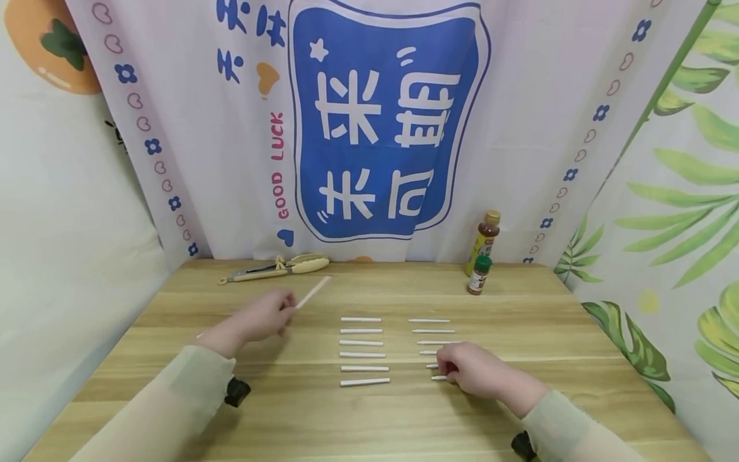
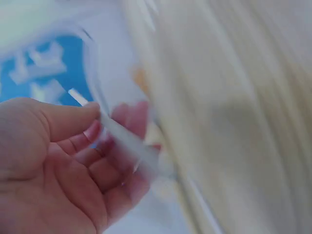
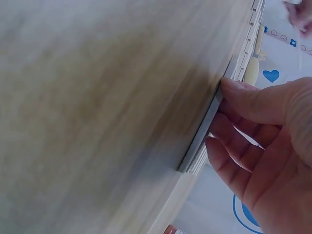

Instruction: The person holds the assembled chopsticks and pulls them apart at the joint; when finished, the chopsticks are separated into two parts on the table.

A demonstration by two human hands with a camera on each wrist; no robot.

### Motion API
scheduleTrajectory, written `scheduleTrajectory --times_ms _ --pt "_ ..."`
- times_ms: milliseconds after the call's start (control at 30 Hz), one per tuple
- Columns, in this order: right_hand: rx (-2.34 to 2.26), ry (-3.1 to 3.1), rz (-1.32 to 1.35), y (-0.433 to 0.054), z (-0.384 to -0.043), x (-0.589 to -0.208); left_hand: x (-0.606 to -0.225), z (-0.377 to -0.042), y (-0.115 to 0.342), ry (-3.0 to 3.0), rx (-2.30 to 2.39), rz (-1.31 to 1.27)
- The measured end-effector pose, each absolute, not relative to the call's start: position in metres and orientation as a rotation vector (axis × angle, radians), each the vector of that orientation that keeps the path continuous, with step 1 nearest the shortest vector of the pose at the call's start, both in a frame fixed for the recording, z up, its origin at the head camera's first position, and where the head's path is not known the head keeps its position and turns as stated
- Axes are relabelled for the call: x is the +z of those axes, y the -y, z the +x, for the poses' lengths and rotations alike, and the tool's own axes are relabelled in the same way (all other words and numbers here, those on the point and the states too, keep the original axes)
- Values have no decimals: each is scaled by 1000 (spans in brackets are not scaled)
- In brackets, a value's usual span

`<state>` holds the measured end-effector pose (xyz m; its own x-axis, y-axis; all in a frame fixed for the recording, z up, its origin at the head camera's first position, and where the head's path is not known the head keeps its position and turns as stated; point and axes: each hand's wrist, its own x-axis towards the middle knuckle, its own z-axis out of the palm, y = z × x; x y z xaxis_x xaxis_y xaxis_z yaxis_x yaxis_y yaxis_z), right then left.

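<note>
My left hand [image 1: 262, 317] is raised at the left of the table in the head view, pinching a slim white stick [image 1: 314, 291] that slants up and away. In the left wrist view that stick [image 2: 127, 140] runs between thumb and fingers, partly blurred. On the right, my right hand [image 1: 470, 369] pinches the nearest white stick [image 3: 207, 124] of the right-hand column, which lies on the table; thumb and fingertips are at its side in the right wrist view. The hand covers parts of the sticks there. Those sticks have narrow tips.
Several white sticks [image 1: 362, 355] lie in a parallel column mid-table. Tongs with cream handles [image 1: 277, 269] lie at the back left. A sauce bottle [image 1: 484, 240] and a green-capped jar [image 1: 479, 276] stand at the back right. A white tip [image 1: 200, 335] shows by the left forearm.
</note>
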<state>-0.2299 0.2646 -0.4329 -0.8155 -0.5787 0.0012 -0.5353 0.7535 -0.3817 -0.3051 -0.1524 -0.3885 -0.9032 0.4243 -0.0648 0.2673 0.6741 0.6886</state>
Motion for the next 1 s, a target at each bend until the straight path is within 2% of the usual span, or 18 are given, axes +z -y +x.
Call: scheduleTrajectory --times_ms 233,433,567,667,800,1000 --pt "-535 -2822 -901 -263 -229 -428 -363 -272 81 -2603 1040 867" --pt "-567 -2898 -875 -259 -226 -412 -366 -255 50 -2547 975 1033" --pt "-845 -3076 -852 -243 -221 -390 -369 -248 37 -2521 965 1100" --pt "-982 -3062 -960 -224 -211 -377 -368 -241 27 -2482 984 1149" --pt "-923 -2918 -1152 -206 -200 -372 -364 -232 18 -2448 1000 1190" --pt "-905 -2956 -1268 -201 -196 -373 -361 -227 13 -2498 956 1330"
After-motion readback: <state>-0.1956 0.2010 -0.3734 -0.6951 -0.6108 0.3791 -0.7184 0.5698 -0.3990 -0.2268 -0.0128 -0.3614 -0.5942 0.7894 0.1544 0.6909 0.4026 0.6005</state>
